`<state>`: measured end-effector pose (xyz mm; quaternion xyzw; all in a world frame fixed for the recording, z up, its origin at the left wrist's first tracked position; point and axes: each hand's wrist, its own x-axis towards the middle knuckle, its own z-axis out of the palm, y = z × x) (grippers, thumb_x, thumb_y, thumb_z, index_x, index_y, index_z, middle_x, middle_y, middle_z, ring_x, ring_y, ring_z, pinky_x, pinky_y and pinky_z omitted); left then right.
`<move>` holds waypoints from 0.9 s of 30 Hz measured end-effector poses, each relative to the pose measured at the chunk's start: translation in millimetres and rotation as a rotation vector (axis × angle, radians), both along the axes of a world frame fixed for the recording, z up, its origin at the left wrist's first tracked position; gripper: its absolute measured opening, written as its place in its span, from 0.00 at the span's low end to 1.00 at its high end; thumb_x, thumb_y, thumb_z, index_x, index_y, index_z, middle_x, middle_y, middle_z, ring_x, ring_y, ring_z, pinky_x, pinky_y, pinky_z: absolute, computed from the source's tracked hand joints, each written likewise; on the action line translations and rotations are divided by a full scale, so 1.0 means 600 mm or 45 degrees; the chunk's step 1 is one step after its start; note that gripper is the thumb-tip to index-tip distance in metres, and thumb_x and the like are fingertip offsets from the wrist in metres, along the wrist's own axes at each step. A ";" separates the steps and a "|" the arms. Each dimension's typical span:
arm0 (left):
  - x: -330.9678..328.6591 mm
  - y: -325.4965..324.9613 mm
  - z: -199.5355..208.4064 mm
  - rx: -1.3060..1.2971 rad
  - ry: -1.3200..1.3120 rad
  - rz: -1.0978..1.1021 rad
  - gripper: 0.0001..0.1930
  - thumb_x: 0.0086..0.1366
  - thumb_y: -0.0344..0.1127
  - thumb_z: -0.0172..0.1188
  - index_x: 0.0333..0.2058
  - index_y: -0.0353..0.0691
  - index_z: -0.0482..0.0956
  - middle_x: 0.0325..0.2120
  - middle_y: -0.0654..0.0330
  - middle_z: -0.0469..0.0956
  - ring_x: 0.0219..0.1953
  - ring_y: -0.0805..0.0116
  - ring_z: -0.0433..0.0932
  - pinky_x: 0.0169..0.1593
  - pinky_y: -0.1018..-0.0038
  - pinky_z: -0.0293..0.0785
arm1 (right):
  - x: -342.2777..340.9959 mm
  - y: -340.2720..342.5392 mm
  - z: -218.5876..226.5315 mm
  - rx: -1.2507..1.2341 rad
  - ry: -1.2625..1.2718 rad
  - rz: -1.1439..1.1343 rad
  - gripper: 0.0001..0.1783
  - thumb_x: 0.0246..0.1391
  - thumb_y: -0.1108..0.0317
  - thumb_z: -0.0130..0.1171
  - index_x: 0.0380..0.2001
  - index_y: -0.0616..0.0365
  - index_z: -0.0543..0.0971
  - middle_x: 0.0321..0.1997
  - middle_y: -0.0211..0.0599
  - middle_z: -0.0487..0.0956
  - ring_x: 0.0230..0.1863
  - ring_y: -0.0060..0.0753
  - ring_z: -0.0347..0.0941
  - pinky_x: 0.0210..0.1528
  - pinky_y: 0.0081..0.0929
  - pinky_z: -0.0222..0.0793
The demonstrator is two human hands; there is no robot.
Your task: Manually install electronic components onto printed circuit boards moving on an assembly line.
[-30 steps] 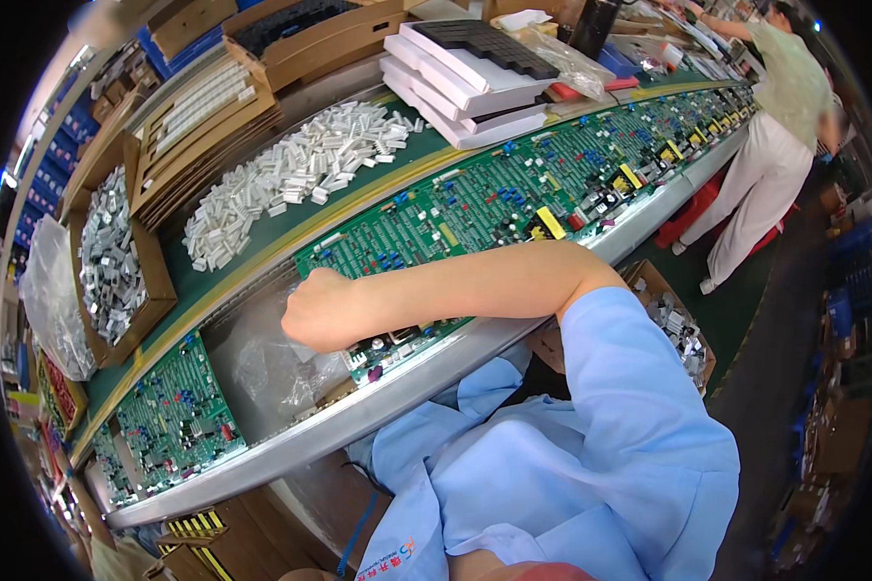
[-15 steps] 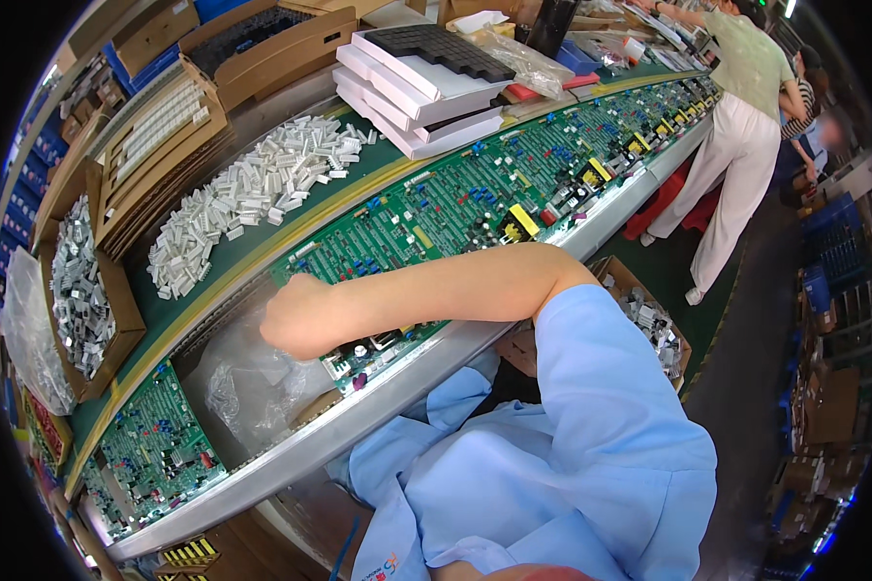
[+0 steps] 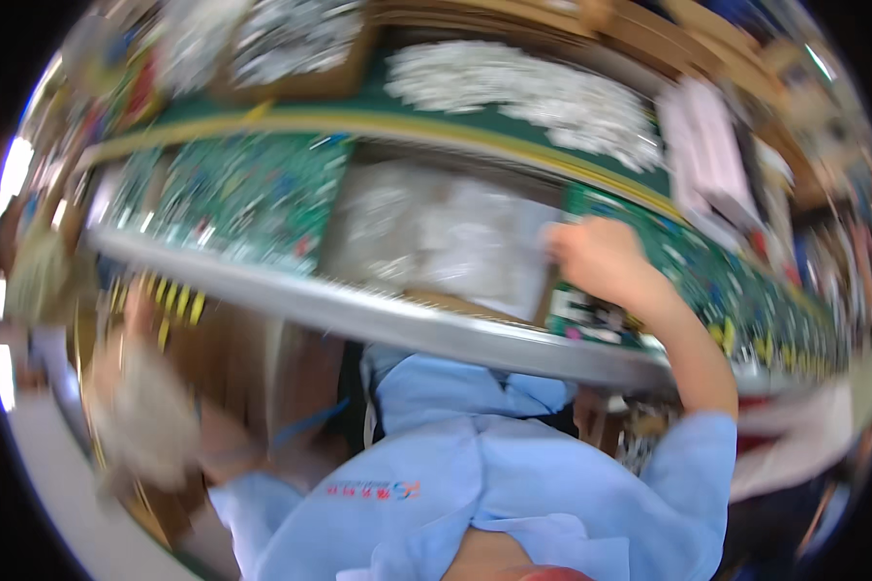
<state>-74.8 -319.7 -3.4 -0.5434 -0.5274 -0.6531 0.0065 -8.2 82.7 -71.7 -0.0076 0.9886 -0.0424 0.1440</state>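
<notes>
My right hand point(image 3: 601, 259) is closed at the left edge of a green circuit board point(image 3: 591, 315) on the line, fingers curled at that edge. Left of it, a gap between boards shows crumpled clear plastic film point(image 3: 436, 232) over a brown cardboard edge. Another green circuit board point(image 3: 247, 198) lies on the far side of this gap. My left forearm point(image 3: 228, 445) reaches out at the lower left, where motion smears everything. My left hand's fingers cannot be made out there. Near that arm is a box of yellow-and-black parts point(image 3: 170, 300).
A metal rail point(image 3: 407, 320) runs along the line's near edge. Behind the boards lie a yellow strip point(image 3: 426, 131), a pile of white parts point(image 3: 523, 92) and a carton of grey parts point(image 3: 305, 44). White trays point(image 3: 707, 145) stand at right. A blurred person point(image 3: 44, 257) is at far left.
The view has swung left and is now blurred. My left arm has come into view at the lower left. My right hand stays by the board's edge.
</notes>
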 end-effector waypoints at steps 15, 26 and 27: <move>-0.323 -0.011 -0.176 -1.352 0.512 1.765 0.18 0.59 0.29 0.47 0.47 0.37 0.76 0.29 0.51 0.81 0.41 0.50 0.80 0.61 0.39 0.46 | 0.010 0.027 0.002 -0.256 0.079 -0.030 0.06 0.52 0.72 0.54 0.31 0.53 0.80 0.26 0.36 0.82 0.32 0.45 0.78 0.35 0.40 0.72; -0.382 -0.048 -0.195 -1.808 0.392 1.531 0.23 0.65 0.38 0.46 0.59 0.42 0.67 0.33 0.48 0.80 0.42 0.49 0.78 0.62 0.44 0.46 | -0.005 0.082 0.028 -0.269 0.467 -0.045 0.06 0.52 0.67 0.58 0.33 0.52 0.81 0.29 0.42 0.80 0.31 0.48 0.77 0.32 0.39 0.70; -0.373 -0.040 -0.188 -1.818 0.409 1.515 0.23 0.66 0.38 0.45 0.59 0.43 0.66 0.34 0.47 0.80 0.43 0.49 0.77 0.63 0.46 0.45 | -0.007 0.095 0.034 -0.267 0.528 -0.076 0.06 0.52 0.67 0.59 0.33 0.52 0.81 0.29 0.42 0.80 0.31 0.48 0.77 0.32 0.39 0.70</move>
